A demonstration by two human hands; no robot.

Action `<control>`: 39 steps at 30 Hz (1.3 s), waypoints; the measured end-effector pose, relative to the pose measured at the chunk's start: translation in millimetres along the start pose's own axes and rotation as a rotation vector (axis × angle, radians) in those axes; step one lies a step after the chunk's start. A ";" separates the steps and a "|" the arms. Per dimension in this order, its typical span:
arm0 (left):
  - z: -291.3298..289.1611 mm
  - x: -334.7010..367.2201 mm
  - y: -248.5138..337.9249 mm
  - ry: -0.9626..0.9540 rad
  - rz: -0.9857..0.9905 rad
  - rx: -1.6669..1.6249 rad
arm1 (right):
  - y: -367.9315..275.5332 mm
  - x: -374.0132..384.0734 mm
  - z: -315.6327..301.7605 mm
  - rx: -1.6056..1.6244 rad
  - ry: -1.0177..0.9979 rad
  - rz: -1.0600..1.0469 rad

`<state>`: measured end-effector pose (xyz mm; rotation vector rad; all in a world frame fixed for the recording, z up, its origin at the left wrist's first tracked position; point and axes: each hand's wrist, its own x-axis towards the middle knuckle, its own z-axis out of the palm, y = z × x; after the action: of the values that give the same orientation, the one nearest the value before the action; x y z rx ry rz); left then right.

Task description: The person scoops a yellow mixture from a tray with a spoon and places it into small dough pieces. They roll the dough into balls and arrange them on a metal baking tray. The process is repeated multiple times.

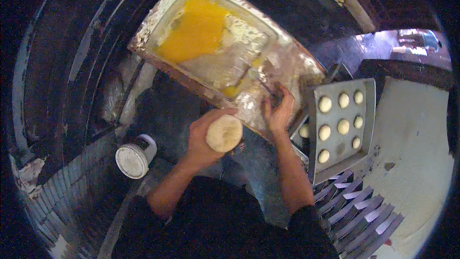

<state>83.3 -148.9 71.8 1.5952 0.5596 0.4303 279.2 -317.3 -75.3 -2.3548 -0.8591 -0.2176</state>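
My left hand [197, 136] is closed around a round, pale piece of dough [224, 133], held up near the front edge of a worn, stained board. My right hand [280, 110] is closed around a thin, dark-handled tool [266, 86] that looks like a brush; its far end is blurred and its exact kind is unclear. The tool reaches toward the right end of a shallow rectangular tray [184, 68]. Thick yellow liquid [196, 29] covers the left part of that tray, and a yellow smear [231, 90] marks its near right corner.
To the right, a metal baking pan [340, 163] holds several round dough pieces in rows, over another pan partly hidden. Below it stand stacked metal pans [359, 211]. A white-lidded bucket [132, 160] is at lower left. A person [421, 41] appears far off at upper right.
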 end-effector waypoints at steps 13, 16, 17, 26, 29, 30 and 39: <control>-151.6 47.9 -67.8 0.089 -0.212 0.005 | -107.5 128.3 63.7 -0.090 -0.505 -0.433; -149.0 48.4 -70.8 0.171 -0.236 -0.053 | -109.8 115.2 79.2 0.056 -0.657 -0.401; -147.2 50.2 -66.2 0.197 -0.244 -0.050 | -124.3 104.7 75.7 0.134 -0.715 -0.326; -134.7 46.1 -54.4 0.328 -0.176 -0.008 | -139.5 101.6 47.5 0.087 -0.565 -0.443; -127.1 39.9 -64.8 0.323 -0.089 0.114 | -145.1 60.3 29.3 0.177 -0.645 -0.178; -124.7 38.0 -68.6 0.337 -0.041 0.163 | -148.5 48.7 22.8 0.248 -0.679 -0.018; -108.4 64.8 -11.8 0.087 -0.210 -0.261 | -214.3 95.7 -48.2 0.725 -0.491 -0.067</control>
<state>71.6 -22.7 67.7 1.2590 0.7003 0.3985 221.1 -167.3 102.3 -1.7014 -1.0227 0.5812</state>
